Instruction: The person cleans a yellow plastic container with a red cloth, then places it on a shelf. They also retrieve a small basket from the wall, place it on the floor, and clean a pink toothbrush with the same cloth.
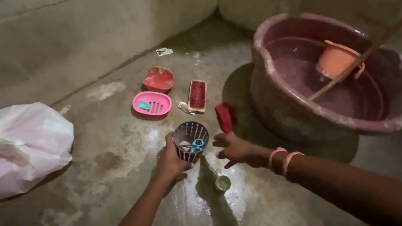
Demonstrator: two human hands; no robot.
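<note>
My left hand (171,162) grips the near side of a small dark slotted basket (191,138) that stands on the wet concrete floor. Blue-handled scissors (196,145) lie inside the basket. My right hand (232,148), with two pink bangles at the wrist, hovers just right of the basket with fingers spread and holds nothing. A red object (224,116) stands on the floor just beyond the right hand.
A pink soap dish (152,103), a red dish (159,78) and a red scrub brush (197,95) lie beyond the basket. A large maroon tub (334,77) holds water and an orange mug (337,60). A small cup (222,183) stands near; a white plastic bag (8,147) lies left.
</note>
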